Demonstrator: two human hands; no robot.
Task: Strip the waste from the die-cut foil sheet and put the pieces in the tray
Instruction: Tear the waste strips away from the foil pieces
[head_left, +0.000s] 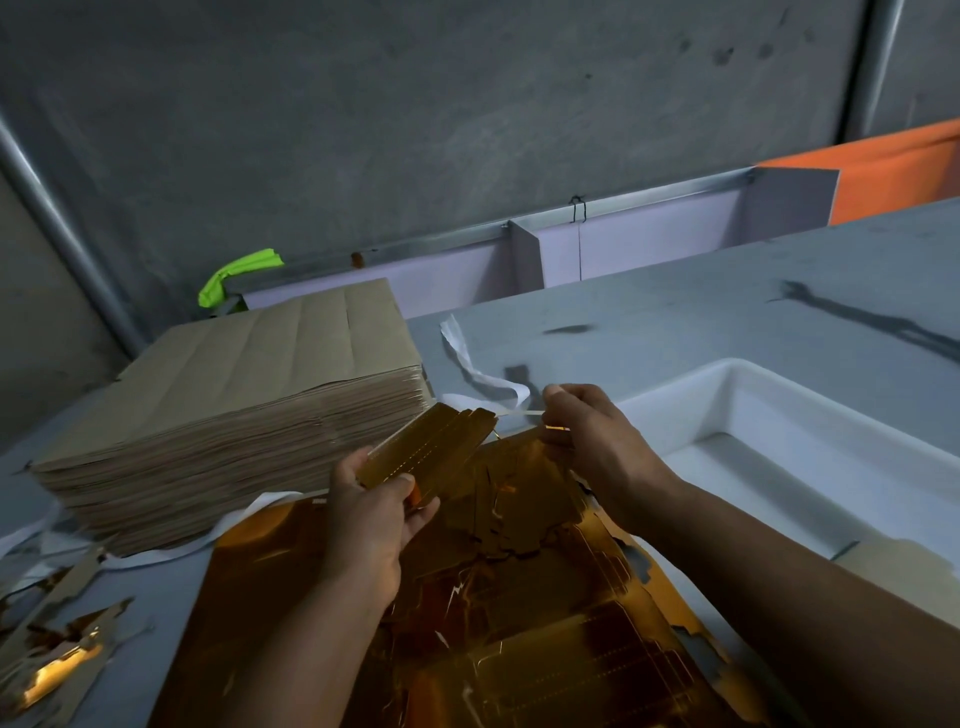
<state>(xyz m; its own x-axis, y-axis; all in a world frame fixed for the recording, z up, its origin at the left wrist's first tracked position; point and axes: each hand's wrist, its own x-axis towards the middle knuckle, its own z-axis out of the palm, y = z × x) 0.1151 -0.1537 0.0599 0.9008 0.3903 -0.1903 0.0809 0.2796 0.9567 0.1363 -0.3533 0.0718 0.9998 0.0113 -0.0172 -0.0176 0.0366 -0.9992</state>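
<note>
The left hand (371, 519) grips a small bundle of gold pieces (431, 447), thumb on top and fingers curled underneath, and holds it lifted just left of the tray (670, 410). That clamp likely keeps the die-cut pieces squared up while the trim comes away. The right hand (597, 436), between the bundle and the tray, pinches a thin pale waste strip (522, 413) that runs from the bundle's far end. Its fingers (561, 397) are closed tight on the strip, which looks taut, so this seems to be a tearing pull away from the braced bundle. The foil sheet (519, 613) lies flat on the surface (675, 322), near-left of the tray and under both forearms. Its gold face is ragged where shapes have come out, so it is partly stripped. The white tray sits close on the side of the pulling hand, probably so finished pieces can be dropped in with a short reach. A stack of brown sheets (249, 395) stands well left of the tray, perhaps the supply. Torn scraps (57, 654) lie farthest left of it, apart from the good pieces.
</note>
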